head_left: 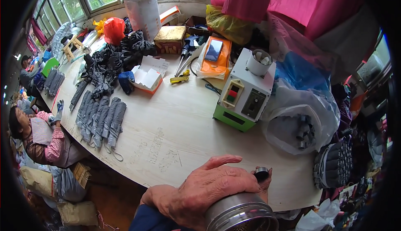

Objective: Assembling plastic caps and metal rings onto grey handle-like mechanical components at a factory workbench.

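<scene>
Holding a round steel container (241, 214) at the near edge of the bench (175, 135), low in the head view. Left hand (204, 191) is wrapped over its top and side, grip closed on it. Right hand (264, 180) is mostly hidden behind the left; only fingertips show, pinching a small dark metal ring (262, 173) just above the container.

Risks as I read them:
- Container sits at or past the bench edge, not clearly resting on it. If the left hand slackens, it likely drops to the floor.
- Ring is small and held by fingertips only. A slip sends it rolling on the bench or off the edge, hard to find in the clutter below.
- Steel wall looks smooth, so a palm-over hold has little purchase if twisted.
- Can't tell whether ring and container touch; misaligned seating could jam.

White-and-green machine (244, 91) and plastic bag of grey parts (300, 126) sit well apart, so no snag there.
</scene>
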Demonstrator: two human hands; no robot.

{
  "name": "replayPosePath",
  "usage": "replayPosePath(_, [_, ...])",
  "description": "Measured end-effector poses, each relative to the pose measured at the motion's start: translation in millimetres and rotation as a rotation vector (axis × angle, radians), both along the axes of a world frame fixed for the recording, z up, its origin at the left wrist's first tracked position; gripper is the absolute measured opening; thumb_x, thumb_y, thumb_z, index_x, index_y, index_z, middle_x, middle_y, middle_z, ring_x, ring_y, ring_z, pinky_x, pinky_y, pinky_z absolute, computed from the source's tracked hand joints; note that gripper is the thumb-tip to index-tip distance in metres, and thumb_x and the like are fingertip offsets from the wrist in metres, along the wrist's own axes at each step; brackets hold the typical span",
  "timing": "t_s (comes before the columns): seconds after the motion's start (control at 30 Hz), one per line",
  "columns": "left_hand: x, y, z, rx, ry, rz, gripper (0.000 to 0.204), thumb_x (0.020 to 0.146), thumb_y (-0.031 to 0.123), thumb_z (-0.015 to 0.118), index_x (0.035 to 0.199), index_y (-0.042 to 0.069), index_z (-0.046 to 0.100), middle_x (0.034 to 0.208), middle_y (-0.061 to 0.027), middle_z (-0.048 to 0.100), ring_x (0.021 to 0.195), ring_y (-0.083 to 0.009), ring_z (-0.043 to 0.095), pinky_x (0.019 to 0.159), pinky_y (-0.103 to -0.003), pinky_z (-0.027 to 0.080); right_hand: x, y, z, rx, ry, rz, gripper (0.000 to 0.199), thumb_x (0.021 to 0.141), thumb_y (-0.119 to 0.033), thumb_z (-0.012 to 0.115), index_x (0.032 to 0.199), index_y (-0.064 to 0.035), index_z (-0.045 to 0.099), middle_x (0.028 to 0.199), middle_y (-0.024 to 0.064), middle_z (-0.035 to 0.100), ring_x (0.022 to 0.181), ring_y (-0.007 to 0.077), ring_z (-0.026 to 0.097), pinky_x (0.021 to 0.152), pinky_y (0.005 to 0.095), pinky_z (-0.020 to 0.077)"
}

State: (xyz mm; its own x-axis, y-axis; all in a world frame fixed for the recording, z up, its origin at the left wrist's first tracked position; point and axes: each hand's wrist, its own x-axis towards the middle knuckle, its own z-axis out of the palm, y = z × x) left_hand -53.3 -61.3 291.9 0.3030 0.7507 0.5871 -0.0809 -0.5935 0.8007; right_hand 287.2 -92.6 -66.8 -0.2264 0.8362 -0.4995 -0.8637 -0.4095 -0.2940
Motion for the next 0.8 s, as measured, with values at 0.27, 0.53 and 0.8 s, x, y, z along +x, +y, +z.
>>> replayPosePath(0.27, [2.9,3.2,-2.5,0.034,-0.042,0.048,0.044,0.083,0.04,0.066,0.101,0.0,0.062,0.088,-0.0161,0.069,0.085,-0.0276,0.069,0.095,-0.053,0.043,3.0,-1.1,-8.8,0.063,0.095,0.011,0.072,0.085,-0.068,0.048,0.119,-0.0051,0.054,0.101,0.0206,0.059,0.076,0.0282,0.054,0.065,0.038,0.0429])
replayPosePath(0.53, [3.7,1.4,-4.9,0.052,-0.047,0.08,0.037,0.081,0.032,0.068,0.099,0.001,0.062,0.087,-0.0162,0.069,0.084,-0.0275,0.069,0.095,-0.053,0.043,0.1,-2.1,-11.9,0.168,0.097,0.028,0.071,0.082,-0.066,0.056,0.119,-0.0055,0.054,0.106,0.0206,0.057,0.081,0.0302,0.055,0.068,0.0394,0.0448])
replayPosePath(0.8, [3.4,-2.4,-2.7,0.036,-0.072,0.118,0.036,0.084,0.035,0.066,0.095,0.001,0.063,0.083,-0.0154,0.069,0.081,-0.0268,0.069,0.093,-0.053,0.044,-2.2,-3.3,-8.7,0.135,0.051,0.002,0.072,0.081,-0.067,0.057,0.119,-0.0054,0.054,0.105,0.0217,0.057,0.084,0.0318,0.056,0.07,0.0402,0.0463])
